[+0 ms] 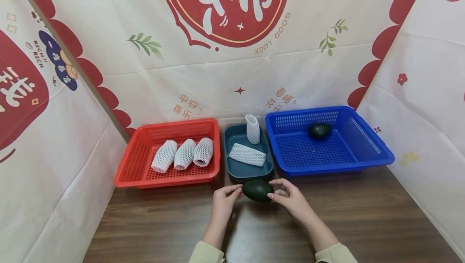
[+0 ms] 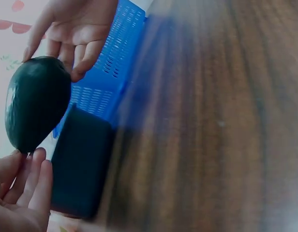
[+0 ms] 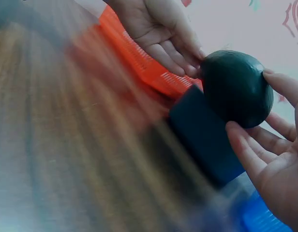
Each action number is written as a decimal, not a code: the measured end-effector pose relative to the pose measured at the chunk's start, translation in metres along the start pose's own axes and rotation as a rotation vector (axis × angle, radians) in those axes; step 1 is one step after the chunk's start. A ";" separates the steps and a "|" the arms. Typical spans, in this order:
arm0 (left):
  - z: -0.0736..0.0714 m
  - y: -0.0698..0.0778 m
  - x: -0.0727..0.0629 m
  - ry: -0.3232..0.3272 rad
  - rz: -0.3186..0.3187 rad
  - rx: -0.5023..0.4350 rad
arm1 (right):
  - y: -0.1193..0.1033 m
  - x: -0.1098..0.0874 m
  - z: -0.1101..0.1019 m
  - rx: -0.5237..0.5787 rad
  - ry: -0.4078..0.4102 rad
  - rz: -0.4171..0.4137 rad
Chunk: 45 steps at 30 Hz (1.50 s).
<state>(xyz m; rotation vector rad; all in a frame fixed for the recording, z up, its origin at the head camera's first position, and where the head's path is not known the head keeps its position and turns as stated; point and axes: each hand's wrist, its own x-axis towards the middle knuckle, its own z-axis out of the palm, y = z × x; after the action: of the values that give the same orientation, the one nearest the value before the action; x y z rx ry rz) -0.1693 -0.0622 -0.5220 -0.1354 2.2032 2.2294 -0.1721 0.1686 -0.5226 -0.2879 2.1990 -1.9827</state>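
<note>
A dark green avocado (image 1: pixel 257 190) is held in the air between both hands, just in front of the teal tray (image 1: pixel 232 172). My left hand (image 1: pixel 223 203) pinches its narrow end with thumb and fingertips, as the left wrist view shows. Around the broad end, my right hand (image 1: pixel 292 201) grips with thumb and fingers; the right wrist view shows this grip closely. Two white foam net sleeves are in the tray: one sleeve (image 1: pixel 253 130) stands upright at the back, and another sleeve (image 1: pixel 248 155) lies flat.
To the left, a red basket (image 1: pixel 125 174) holds several white net-covered pieces (image 1: pixel 184 155). A blue basket (image 1: pixel 378 156) on the right contains another dark avocado (image 1: pixel 320 130). Printed cloth walls (image 1: pixel 218 77) stand behind and at both sides of the wooden table (image 1: pixel 363 214).
</note>
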 end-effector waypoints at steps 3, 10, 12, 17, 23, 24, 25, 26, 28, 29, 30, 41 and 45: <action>0.000 -0.011 0.001 0.007 -0.024 0.036 | 0.010 0.000 0.000 0.006 0.009 0.039; 0.005 -0.031 0.006 0.014 -0.073 -0.109 | 0.028 0.003 0.000 0.006 0.031 0.056; 0.005 -0.035 0.008 0.019 -0.081 -0.132 | 0.032 0.004 0.001 0.019 0.046 0.048; 0.005 -0.043 0.010 0.036 -0.127 -0.164 | 0.040 0.008 0.004 0.086 0.080 0.042; 0.003 -0.047 0.011 0.030 -0.146 -0.184 | 0.048 0.010 0.006 0.061 0.125 0.048; 0.003 -0.048 0.013 0.027 -0.142 -0.188 | 0.048 0.010 0.007 0.040 0.127 0.045; 0.002 -0.050 0.014 0.024 -0.141 -0.194 | 0.049 0.010 0.007 0.019 0.127 0.047; 0.001 -0.052 0.015 0.019 -0.134 -0.196 | 0.050 0.010 0.008 0.007 0.127 0.044; -0.001 -0.056 0.017 0.011 -0.132 -0.200 | 0.051 0.011 0.009 -0.004 0.132 0.036; -0.002 -0.056 0.018 0.008 -0.133 -0.201 | 0.052 0.011 0.010 -0.003 0.137 0.033; -0.002 -0.057 0.018 0.005 -0.132 -0.202 | 0.052 0.011 0.011 -0.001 0.144 0.029; -0.004 -0.054 0.017 -0.005 -0.149 -0.225 | 0.051 0.010 0.013 0.016 0.181 0.035; -0.005 -0.055 0.017 -0.010 -0.153 -0.232 | 0.049 0.010 0.014 0.025 0.184 0.053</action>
<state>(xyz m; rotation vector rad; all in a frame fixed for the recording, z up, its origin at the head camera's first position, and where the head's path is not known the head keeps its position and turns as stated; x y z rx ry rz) -0.1822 -0.0675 -0.5779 -0.2824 1.8523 2.3839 -0.1797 0.1576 -0.5728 -0.0448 2.2611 -2.0821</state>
